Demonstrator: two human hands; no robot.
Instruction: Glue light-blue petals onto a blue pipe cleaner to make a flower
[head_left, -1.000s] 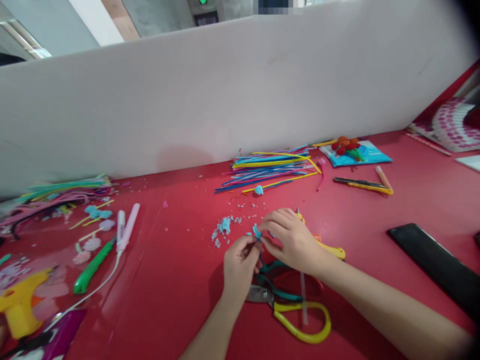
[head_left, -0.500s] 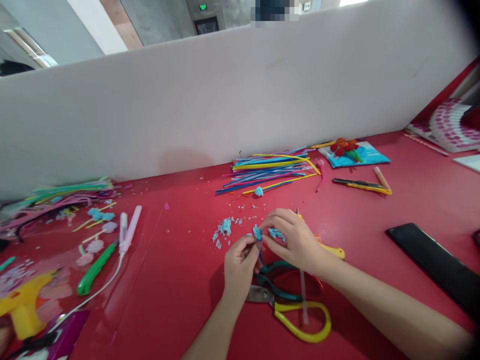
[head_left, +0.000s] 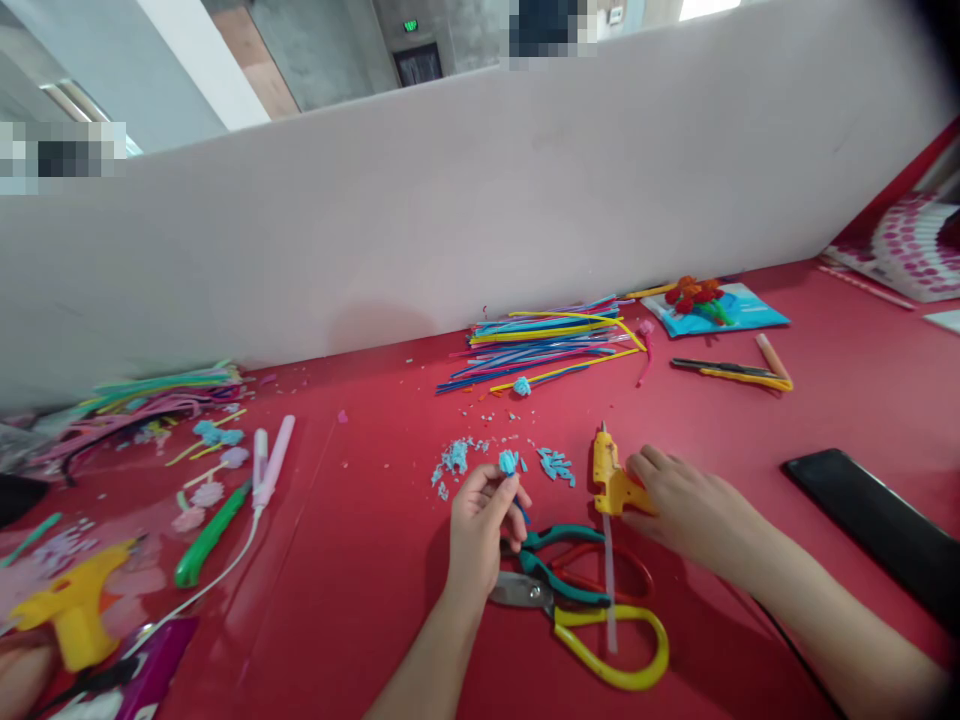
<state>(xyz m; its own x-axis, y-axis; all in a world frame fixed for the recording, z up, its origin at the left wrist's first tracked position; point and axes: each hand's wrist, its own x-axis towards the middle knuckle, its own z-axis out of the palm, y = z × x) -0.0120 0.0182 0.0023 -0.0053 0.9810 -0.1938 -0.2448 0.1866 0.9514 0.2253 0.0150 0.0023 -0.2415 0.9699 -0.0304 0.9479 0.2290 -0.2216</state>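
Note:
Between the thumb and fingers of my left hand (head_left: 484, 515) is a small light-blue flower (head_left: 508, 462) on a dark-blue stem, bloom upward. My right hand (head_left: 694, 505) is closed around the handle of a yellow glue gun (head_left: 606, 470), which lies with its nozzle pointing away from me and a clear glue stick (head_left: 610, 590) out of its back. Under and beside my left hand are yellow-handled scissors (head_left: 660, 650) and teal-handled pliers (head_left: 562, 535). Cut light-blue pieces (head_left: 556, 465) lie between the hands, and finer blue scraps (head_left: 454, 458) lie left of the flower.
Coloured fuzzy sticks (head_left: 547, 335) lie by the white partition (head_left: 450, 200), with a blue pompom-like flower (head_left: 522, 386) before them. A black phone-like slab (head_left: 870, 530) is at right. On the left are a green-handled knife (head_left: 214, 535), a pink corded tool (head_left: 274, 465) and another person's hand (head_left: 26, 670) by a second glue gun (head_left: 79, 600).
My right hand has left the flower and moved right, onto the glue gun's handle. My left hand keeps the flower in about the same place. The view has shifted slightly.

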